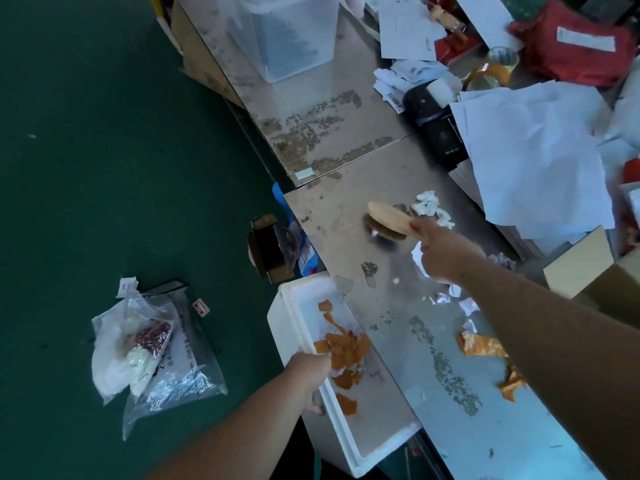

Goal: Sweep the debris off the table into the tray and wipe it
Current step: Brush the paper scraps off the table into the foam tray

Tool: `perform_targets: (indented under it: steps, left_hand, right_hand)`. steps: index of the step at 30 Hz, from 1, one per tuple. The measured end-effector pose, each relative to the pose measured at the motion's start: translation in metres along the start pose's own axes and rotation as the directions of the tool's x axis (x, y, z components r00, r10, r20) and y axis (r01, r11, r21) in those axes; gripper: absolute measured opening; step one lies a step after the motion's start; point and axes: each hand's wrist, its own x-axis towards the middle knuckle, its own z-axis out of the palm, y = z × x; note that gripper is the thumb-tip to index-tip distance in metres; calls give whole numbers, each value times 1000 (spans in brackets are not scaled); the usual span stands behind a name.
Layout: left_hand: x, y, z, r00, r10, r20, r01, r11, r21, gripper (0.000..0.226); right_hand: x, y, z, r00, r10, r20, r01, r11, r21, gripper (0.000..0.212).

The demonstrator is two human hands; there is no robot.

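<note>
- The green floor [104,168] fills the left half; a heap of clear plastic bags [149,344] lies on it, their contents hard to make out.
- The metal desk [332,209] runs diagonally from the top to the lower right, its far side buried under white paper sheets [530,150] and blurred clutter.
- The white foam tray [287,327] is held against the desk's left edge, with its long side along that edge. Orange scraps [346,351] lie inside.
- A clear plastic box [287,32] stands at the far end, cut off by the top of the frame.
- The right hand [446,254] is closed round the handle of a wooden brush [389,220]. The handle is hidden in the fist and the bristles touch the desk.
- The left hand [308,375] grips the tray's outer rim, with the fingertips hidden behind the wall.
- Grainy debris [446,372] streaks the desk beside the tray.
- More orange scraps [481,344] lie on the desk, partly covered by the right forearm.
- Crumpled white paper [429,206] sits just beyond the brush.
</note>
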Motion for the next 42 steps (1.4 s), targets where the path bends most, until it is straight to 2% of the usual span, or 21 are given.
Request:
perform_targets:
  steps: [3,5,12,15,19,23,27,31,34,38,42]
  left_hand:
    - [2,0,2,1000,-1,-9,1,1000,-4,38]
    - [1,0,3,1000,-10,-6,10,1000,4,36]
    - [0,2,7,1000,-9,-10,10,999,45,40]
    - [5,1,12,999,-27,-18,28,999,33,42]
    - [4,-1,17,999,-40,-13,40,998,44,36]
    - [-1,-1,19,1000,-16,-3,16,998,63,32]
    - [-8,-1,18,1000,5,-4,-5,994,105,33]
    - [-6,0,17,1000,0,-26,3,991,136,29]
    - [-6,3,17,999,-24,-29,28,989,144,33]
    - [-7,4,18,1000,-21,-15,22,990,136,35]
    - [-6,5,17,1000,-1,4,1,986,167,34]
  right_hand:
    - [-19,5,12,995,-34,97,30,999,44,60]
    - [-41,10,26,993,-36,111,31,998,50,61]
    - [-132,22,67,980,-59,192,37,992,120,57]
    - [-149,29,77,989,-35,146,12,987,159,56]
    - [-147,44,77,996,80,-29,-70,966,248,52]
    - [-131,59,70,947,239,-215,-179,948,265,59]
    - [-110,63,60,942,308,-136,-276,938,210,67]
    - [-113,54,70,944,318,-84,-301,939,168,60]
    - [-139,40,94,953,294,-73,-276,942,190,60]
    - [-182,23,129,964,260,-49,-242,943,230,69]
    - [-205,23,134,977,207,-51,-187,945,267,57]
